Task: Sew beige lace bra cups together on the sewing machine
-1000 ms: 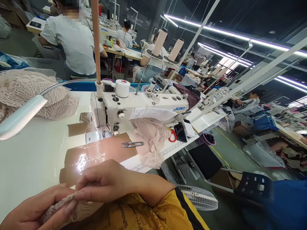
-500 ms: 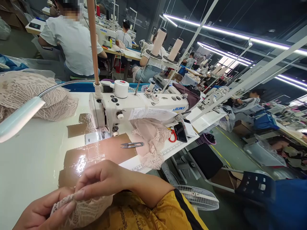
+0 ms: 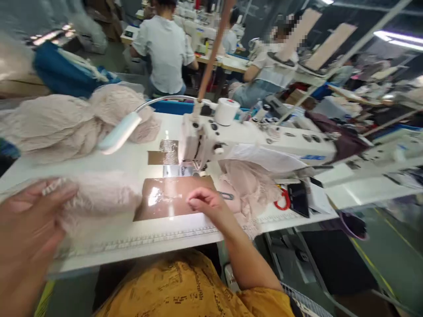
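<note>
At the left edge, my left hand (image 3: pixel 36 220) is closed on a beige lace garment piece (image 3: pixel 102 193), held out over the white table. Both are smeared by motion. My right hand (image 3: pixel 206 203) is above the brown taped patch (image 3: pixel 178 207), its fingers curled in with the thumb against them; whether anything small is between them is hidden. Just beyond its knuckles lie the thread snips (image 3: pixel 226 195), partly covered by the hand. The white sewing machine (image 3: pixel 257 141) stands behind, its needle area lit by a lamp (image 3: pixel 120 132).
Piles of beige lace (image 3: pixel 49 123) cover the table's far left. More beige fabric (image 3: pixel 247 189) lies right of the snips, near red-handled scissors (image 3: pixel 282 200) and a dark phone (image 3: pixel 298 200). A ruler strip (image 3: pixel 158 237) runs along the front edge. People sit at machines beyond.
The view has turned left. My hands have separated: the left carried the lace up over the table leftward, while the right let go of it and moved toward the snips.
</note>
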The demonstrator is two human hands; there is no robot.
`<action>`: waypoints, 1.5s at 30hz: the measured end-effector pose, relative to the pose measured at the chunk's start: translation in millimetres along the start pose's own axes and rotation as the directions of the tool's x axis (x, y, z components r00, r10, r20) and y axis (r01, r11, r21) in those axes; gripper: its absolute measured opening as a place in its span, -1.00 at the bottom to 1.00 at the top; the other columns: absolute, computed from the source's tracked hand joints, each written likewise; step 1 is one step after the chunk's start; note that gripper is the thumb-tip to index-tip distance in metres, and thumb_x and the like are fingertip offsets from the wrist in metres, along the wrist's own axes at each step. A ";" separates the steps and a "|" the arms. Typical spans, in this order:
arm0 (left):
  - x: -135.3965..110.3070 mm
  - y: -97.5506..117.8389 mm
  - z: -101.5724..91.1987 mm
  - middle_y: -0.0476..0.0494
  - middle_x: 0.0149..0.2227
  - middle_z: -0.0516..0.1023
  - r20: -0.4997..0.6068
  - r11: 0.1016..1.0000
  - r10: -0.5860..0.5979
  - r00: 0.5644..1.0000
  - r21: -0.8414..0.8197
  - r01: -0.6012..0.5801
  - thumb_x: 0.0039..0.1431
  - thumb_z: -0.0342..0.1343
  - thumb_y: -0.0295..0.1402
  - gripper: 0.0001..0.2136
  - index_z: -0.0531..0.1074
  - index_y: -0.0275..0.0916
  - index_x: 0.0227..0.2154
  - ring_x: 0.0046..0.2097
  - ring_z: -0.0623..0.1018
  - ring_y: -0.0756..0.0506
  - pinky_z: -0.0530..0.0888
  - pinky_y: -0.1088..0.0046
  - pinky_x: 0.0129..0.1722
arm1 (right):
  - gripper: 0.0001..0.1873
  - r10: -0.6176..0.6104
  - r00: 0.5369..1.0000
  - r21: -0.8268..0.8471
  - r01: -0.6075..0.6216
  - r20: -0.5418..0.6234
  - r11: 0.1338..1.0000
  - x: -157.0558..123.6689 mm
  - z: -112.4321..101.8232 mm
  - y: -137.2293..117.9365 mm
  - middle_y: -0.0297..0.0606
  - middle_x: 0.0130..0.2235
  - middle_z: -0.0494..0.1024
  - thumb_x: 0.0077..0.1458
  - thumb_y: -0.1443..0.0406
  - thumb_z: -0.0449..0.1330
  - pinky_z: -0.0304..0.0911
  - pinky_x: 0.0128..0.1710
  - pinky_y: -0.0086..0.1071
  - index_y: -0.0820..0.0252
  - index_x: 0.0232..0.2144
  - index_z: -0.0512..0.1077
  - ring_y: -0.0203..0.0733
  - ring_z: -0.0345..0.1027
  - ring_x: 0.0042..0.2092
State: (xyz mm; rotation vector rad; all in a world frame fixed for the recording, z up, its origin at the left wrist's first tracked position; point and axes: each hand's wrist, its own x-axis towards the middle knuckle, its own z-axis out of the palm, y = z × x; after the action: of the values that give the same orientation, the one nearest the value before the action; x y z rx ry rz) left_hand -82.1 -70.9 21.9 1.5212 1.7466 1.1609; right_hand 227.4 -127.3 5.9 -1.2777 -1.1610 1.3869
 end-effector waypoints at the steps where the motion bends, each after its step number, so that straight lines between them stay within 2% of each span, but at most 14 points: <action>1: 3.9 4.2 -1.7 0.16 -0.47 0.56 -0.093 1.000 0.012 0.996 -0.006 -0.013 0.11 0.17 -0.08 -0.67 0.51 -0.08 -0.10 -0.55 0.44 0.05 0.41 0.52 -0.54 | -0.78 -0.009 1.000 -0.031 0.008 -0.016 0.999 -1.8 -8.5 0.2 -0.37 -0.42 0.42 0.02 0.15 0.25 0.19 -0.35 -0.43 0.20 -0.40 0.44 -0.34 0.24 -0.40; 3: 9.3 13.7 11.2 0.14 -0.59 0.45 -0.132 0.979 0.140 0.981 0.165 -0.117 0.05 0.24 -0.13 -0.74 0.55 -0.23 -0.31 -0.62 0.30 0.10 0.32 0.58 -0.59 | -0.79 -0.046 0.999 -0.148 0.043 -0.016 0.988 -3.9 -22.0 -1.2 -0.35 -0.40 0.42 0.07 0.15 0.21 0.18 -0.35 -0.42 0.20 -0.38 0.44 -0.32 0.25 -0.37; 4: 11.3 18.0 25.5 0.08 -0.55 0.49 -0.007 0.918 0.307 0.952 0.266 -0.295 0.08 0.22 -0.19 -0.79 0.54 -0.25 -0.37 -0.56 0.37 0.07 0.35 0.55 -0.53 | -0.79 -0.065 0.998 -0.213 0.063 -0.002 0.975 -4.0 -26.4 -3.0 -0.34 -0.39 0.42 0.10 0.15 0.19 0.17 -0.35 -0.42 0.20 -0.37 0.43 -0.31 0.25 -0.37; 6: 13.0 24.1 64.9 -0.07 -0.51 0.51 0.244 0.697 0.569 0.785 0.365 -0.618 0.16 0.08 -0.33 -0.81 0.49 -0.28 -0.51 -0.43 0.45 -0.05 0.40 0.43 -0.41 | -0.80 -0.081 0.995 -0.357 0.093 0.050 0.929 -1.5 -30.5 -8.4 -0.35 -0.40 0.42 0.15 0.17 0.15 0.16 -0.35 -0.42 0.19 -0.34 0.44 -0.30 0.25 -0.37; 8: 9.5 27.1 107.9 -0.18 -0.51 0.50 0.546 0.492 0.536 0.644 0.418 -0.763 0.16 0.04 -0.45 -0.80 0.43 -0.28 -0.57 -0.37 0.47 -0.12 0.39 0.36 -0.38 | -0.81 -0.073 0.992 -0.493 0.113 0.099 0.863 5.4 -30.3 -14.2 -0.36 -0.40 0.44 0.19 0.20 0.10 0.15 -0.37 -0.41 0.17 -0.31 0.45 -0.29 0.25 -0.38; 10: -0.3 28.3 142.2 -0.19 -0.55 0.48 0.627 0.456 0.498 0.599 0.398 -0.796 0.11 0.06 -0.53 -0.82 0.42 -0.28 -0.58 -0.39 0.46 -0.15 0.36 0.35 -0.44 | -0.81 -0.075 0.990 -0.607 0.134 0.122 0.783 16.0 -28.3 -17.2 -0.35 -0.37 0.50 0.21 0.24 0.07 0.16 -0.35 -0.40 0.16 -0.27 0.46 -0.27 0.29 -0.37; 12: -14.4 29.6 161.1 -0.25 -0.53 0.49 0.663 0.437 0.475 0.578 0.392 -0.810 0.16 0.06 -0.47 -0.81 0.44 -0.30 -0.55 -0.35 0.47 -0.21 0.35 0.31 -0.45 | -0.79 -0.096 0.987 -0.701 0.161 0.131 0.694 27.9 -25.1 -15.1 -0.29 -0.30 0.57 0.21 0.30 0.05 0.20 -0.28 -0.37 0.17 -0.24 0.49 -0.23 0.36 -0.30; 15: -31.4 34.3 163.2 -0.36 -0.44 0.51 0.708 0.414 0.430 0.560 0.396 -0.819 0.23 0.06 -0.30 -0.75 0.49 -0.38 -0.45 -0.29 0.49 -0.28 0.37 0.26 -0.45 | -0.72 -0.129 0.973 -0.801 0.230 0.190 0.552 41.8 -17.2 -3.4 -0.20 -0.17 0.58 0.21 0.39 0.02 0.21 -0.16 -0.35 0.19 -0.17 0.51 -0.18 0.39 -0.15; 18: -29.6 40.9 148.7 -0.35 -0.42 0.51 0.748 0.413 0.397 0.532 0.373 -0.831 0.25 0.01 -0.34 -0.74 0.50 -0.41 -0.42 -0.31 0.48 -0.25 0.39 0.25 -0.41 | -0.70 -0.098 0.957 -0.884 0.291 0.275 0.366 46.1 -7.0 10.1 -0.19 -0.18 0.53 0.20 0.43 0.01 0.18 -0.22 -0.39 0.18 -0.16 0.52 -0.19 0.35 -0.16; 21: -8.9 43.4 131.2 -0.24 -0.40 0.51 0.776 0.538 0.418 0.472 0.207 -0.817 0.31 -0.05 -0.36 -0.72 0.50 -0.34 -0.42 -0.32 0.49 -0.16 0.44 0.32 -0.34 | -0.71 -0.083 0.952 -0.937 0.304 0.294 0.173 43.8 0.1 17.6 -0.17 -0.21 0.49 0.23 0.42 0.02 0.14 -0.29 -0.36 0.19 -0.18 0.53 -0.17 0.30 -0.20; 24: 13.8 35.8 123.5 -0.18 -0.26 0.57 0.772 0.662 0.497 0.395 -0.043 -0.748 0.34 -0.06 -0.35 -0.75 0.53 -0.29 -0.27 -0.23 0.53 -0.10 0.48 0.38 -0.23 | -0.66 -0.105 0.957 -0.957 0.280 0.272 0.077 41.4 1.9 19.0 -0.15 -0.21 0.48 0.29 0.40 -0.04 0.11 -0.29 -0.35 0.16 -0.11 0.52 -0.15 0.27 -0.19; 28: 23.9 13.3 136.6 -0.24 -0.08 0.60 0.687 0.588 0.626 0.368 -0.106 -0.802 0.36 -0.07 -0.36 -0.72 0.53 -0.28 -0.10 -0.08 0.54 -0.16 0.49 0.28 -0.07 | -0.59 -0.097 0.972 -0.976 0.216 0.212 0.033 43.1 1.4 17.7 -0.14 -0.16 0.48 0.33 0.39 -0.11 0.13 -0.24 -0.33 0.10 0.03 0.46 -0.13 0.27 -0.19; 32: 22.7 -1.6 155.1 -0.28 -0.01 0.57 0.621 0.512 0.688 0.376 -0.048 -0.858 0.37 -0.08 -0.34 -0.69 0.52 -0.31 -0.05 -0.12 0.52 -0.16 0.53 0.26 -0.14 | -0.56 -0.078 0.982 -0.984 0.174 0.171 0.041 47.9 0.9 18.1 -0.11 -0.13 0.49 0.31 0.41 -0.11 0.17 -0.20 -0.30 0.12 0.07 0.45 -0.11 0.29 -0.19; 45: 41.5 -0.2 167.1 -0.28 0.01 0.57 0.584 0.429 0.750 0.310 -0.074 -0.900 0.36 -0.05 -0.35 -0.71 0.52 -0.34 -0.04 -0.15 0.51 -0.17 0.50 0.24 -0.16 | -0.52 -0.083 0.991 -0.993 0.111 0.107 0.049 56.7 0.6 23.0 -0.11 -0.14 0.49 0.24 0.43 -0.06 0.16 -0.33 -0.32 0.12 0.14 0.39 -0.10 0.32 -0.23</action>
State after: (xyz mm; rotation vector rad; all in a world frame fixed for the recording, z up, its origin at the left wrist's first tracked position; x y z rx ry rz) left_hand 49.4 11.4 -52.9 2.7895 0.6141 0.7094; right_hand 222.6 -75.2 -25.8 -2.0188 -2.3943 0.1855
